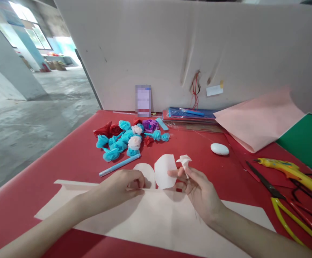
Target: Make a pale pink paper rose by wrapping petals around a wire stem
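Note:
My right hand (198,190) pinches a small pale paper flower (184,162) upright between thumb and fingers. A pale rounded paper petal (164,172) stands against its other fingers. To the left, my left hand (127,184) is closed, its fingers curled down beside a second round paper petal (146,172). Whether those fingertips grip the petal or only touch it is hidden. Both hands are above a large pale pink paper sheet (145,218), which lies on the red tabletop with its left end curled up.
Behind the hands lie a blue pen (119,165) and a heap of blue, red, pink and purple paper flowers (120,143). On the right are scissors (276,197), a yellow glue gun (292,172), a white oval case (219,149) and pink paper (258,122). A phone (143,101) leans against the upright board.

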`<state>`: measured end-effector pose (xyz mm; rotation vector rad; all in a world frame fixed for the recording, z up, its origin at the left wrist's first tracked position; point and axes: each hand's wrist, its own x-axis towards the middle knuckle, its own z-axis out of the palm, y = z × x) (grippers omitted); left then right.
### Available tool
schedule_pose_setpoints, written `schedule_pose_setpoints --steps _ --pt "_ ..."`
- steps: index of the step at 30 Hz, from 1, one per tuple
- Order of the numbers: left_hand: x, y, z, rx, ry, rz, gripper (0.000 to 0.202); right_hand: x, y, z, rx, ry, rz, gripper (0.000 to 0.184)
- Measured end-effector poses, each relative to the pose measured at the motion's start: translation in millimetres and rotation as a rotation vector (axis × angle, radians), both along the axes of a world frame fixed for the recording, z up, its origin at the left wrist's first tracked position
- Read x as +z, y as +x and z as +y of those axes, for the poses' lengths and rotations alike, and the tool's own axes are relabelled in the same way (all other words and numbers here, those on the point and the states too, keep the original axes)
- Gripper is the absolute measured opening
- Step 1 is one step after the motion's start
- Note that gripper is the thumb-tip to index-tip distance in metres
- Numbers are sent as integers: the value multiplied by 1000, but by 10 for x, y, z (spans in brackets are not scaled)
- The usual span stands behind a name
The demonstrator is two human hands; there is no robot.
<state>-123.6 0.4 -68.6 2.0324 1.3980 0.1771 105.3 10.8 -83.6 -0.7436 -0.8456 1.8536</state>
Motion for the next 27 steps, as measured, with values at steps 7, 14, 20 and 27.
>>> schedule_pose_setpoints --steps 7,14,20,27 --pt "-109 -18 37 -23 -7 62 22 16 1 16 -13 -45 7 23" --pt "-105 -17 25 -71 143 -73 9 87 7 56 -113 -78 53 19" --pt "-105 -39 26 -71 158 -141 10 253 99 196 -251 -59 110 9" --pt "-116 -25 6 -49 220 -98 6 221 130 290 -282 -83 113 9"
